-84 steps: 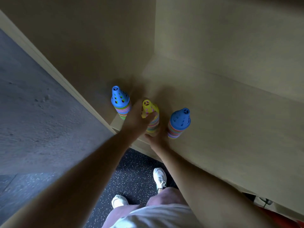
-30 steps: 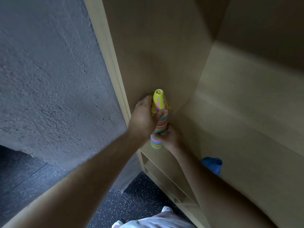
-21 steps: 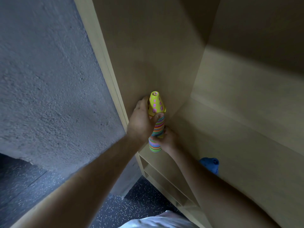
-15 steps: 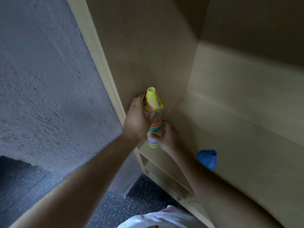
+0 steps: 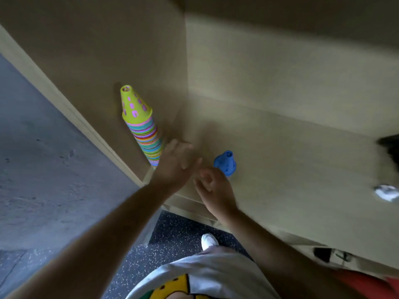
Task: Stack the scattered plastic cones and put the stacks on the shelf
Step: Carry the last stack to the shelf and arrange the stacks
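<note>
The left hand's fingers (image 5: 182, 147) are stretched out and slightly spread, holding nothing; motion blur softens their tips. The right hand's fingers (image 5: 205, 180) are loosely curled, thumb and forefinger close together, with nothing seen between them. The left hand (image 5: 172, 167) hangs over the front left corner of the pale beige wooden shelf board (image 5: 291, 173), and the right hand (image 5: 216, 192) is just beside it at its four o'clock, the two apart.

At the left hand's ten o'clock stands the tall stack of striped, many-coloured plastic cones (image 5: 143, 134), capped by a yellow-green cone with pink holes. It stands on the shelf board in the left corner, against the shelf's beige side panel (image 5: 97, 50). Its foot is partly hidden behind the left hand, so whether hand and stack touch cannot be told.

At the right hand's one o'clock, just past its fingertips, a shorter stack topped by a blue perforated plastic cone (image 5: 225, 162) stands on the same board, well apart from the tall stack.

Farther out, at three o'clock on the board, lies a small blurred white object (image 5: 386, 192). At six o'clock are dark speckled flooring (image 5: 172, 240), one white shoe (image 5: 208, 240) and a white shirt with a yellow print (image 5: 207, 275). A rough grey wall (image 5: 43, 158) fills nine o'clock.
</note>
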{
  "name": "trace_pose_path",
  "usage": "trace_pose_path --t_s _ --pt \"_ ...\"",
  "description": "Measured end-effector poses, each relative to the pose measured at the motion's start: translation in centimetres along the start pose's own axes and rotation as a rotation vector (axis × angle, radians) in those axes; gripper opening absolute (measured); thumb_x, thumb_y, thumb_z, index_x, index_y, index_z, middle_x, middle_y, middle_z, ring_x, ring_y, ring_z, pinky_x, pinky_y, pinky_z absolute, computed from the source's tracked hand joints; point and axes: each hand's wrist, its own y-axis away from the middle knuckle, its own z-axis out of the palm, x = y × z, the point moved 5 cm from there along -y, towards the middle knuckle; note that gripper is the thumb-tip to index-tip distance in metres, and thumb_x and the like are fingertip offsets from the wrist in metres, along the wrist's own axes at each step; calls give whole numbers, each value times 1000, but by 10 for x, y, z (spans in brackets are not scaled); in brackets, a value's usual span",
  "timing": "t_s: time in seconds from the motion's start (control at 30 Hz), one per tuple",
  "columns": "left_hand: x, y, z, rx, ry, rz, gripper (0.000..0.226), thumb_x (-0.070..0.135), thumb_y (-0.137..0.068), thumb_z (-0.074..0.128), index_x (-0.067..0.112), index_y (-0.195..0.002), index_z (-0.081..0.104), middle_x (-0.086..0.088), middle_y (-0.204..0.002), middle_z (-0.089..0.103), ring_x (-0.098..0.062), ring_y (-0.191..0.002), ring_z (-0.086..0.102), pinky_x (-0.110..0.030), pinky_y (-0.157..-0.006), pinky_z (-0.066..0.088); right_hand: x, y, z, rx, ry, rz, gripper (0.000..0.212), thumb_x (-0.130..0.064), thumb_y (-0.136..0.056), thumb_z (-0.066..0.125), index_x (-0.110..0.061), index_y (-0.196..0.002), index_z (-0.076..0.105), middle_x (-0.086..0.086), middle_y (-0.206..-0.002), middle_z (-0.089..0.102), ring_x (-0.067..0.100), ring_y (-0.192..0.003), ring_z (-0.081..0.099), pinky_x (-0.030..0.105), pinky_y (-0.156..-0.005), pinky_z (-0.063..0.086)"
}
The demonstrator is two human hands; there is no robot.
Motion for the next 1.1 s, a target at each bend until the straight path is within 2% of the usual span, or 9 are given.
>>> trace_pose_path --t_s 0.1,0.17,0.3,0.43,0.6,0.73,0.87,1.0,1.1 --pt "6 0 40 -170 64 -120 51 36 -82 83 5 -119 66 -8 -117 62 -22 -109 57 -33 -101 43 54 28 -12 57 35 158 22 -34 -85 75 -21 -99 63 -7 -91 59 6 -75 54 27 -68 47" --pt "9 -4 62 -222 80 -160 73 54 -76 73 -1 -123 64 -18 -122 63 -27 -114 58 -27 -102 39 85 34 -14 57 47 287 30 -34 -82 79 -19 -102 63 -4 -96 58 9 -75 55 30 -71 49" --pt "24 -18 90 -328 102 -133 93 69 -70 61 6 -139 56 -12 -136 58 -28 -126 55 -36 -108 42 119 23 -13 -88 99 426 55 -43 -80 80 -18 -121 55 2 -118 55 23 -98 61 38 -87 52" --pt "29 -23 106 -379 128 -143 76 65 -75 59 15 -133 61 -3 -130 63 -26 -118 59 -41 -103 46 133 4 -12 -136 143 441 62 -43 -79 78 -18 -128 50 6 -123 56 27 -116 56 39 -94 49" --pt "17 -21 108 -354 188 -187 45 30 -89 75 11 -128 62 -2 -122 63 -17 -110 59 -25 -94 43 140 -21 -6 -168 154 420 69 -39 -74 82 -19 -133 50 8 -123 62 29 -116 58 38 -94 50" --pt "4 -15 101 -322 258 -289 45 18 -89 78 13 -131 61 4 -120 59 -11 -109 58 -18 -93 44 150 -33 6 -219 140 420 68 -38 -67 86 -23 -125 55 3 -115 69 26 -105 66 32 -83 52" --pt "-13 -6 97 -246 374 -399 43 8 -87 80 13 -126 64 2 -119 64 -6 -108 58 -2 -87 40 152 -41 16 -211 -10 449 58 -24 -67 90 -19 -119 63 2 -107 74 21 -95 71 25 -72 49" --pt "-24 1 95 -176 422 -450 42 4 -86 80 7 -125 66 -4 -122 67 -14 -111 61 -8 -90 45 151 -46 20 -199 -96 458 61 -14 -63 91 -17 -118 64 1 -104 74 17 -89 71 21 -69 51" --pt "-22 2 92 -138 457 -474 42 5 -84 83 9 -123 68 1 -119 67 -7 -107 60 -13 -91 47 147 -46 19 -199 -139 429 58 -12 -63 92 -19 -113 64 -2 -100 74 16 -88 72 16 -65 49"
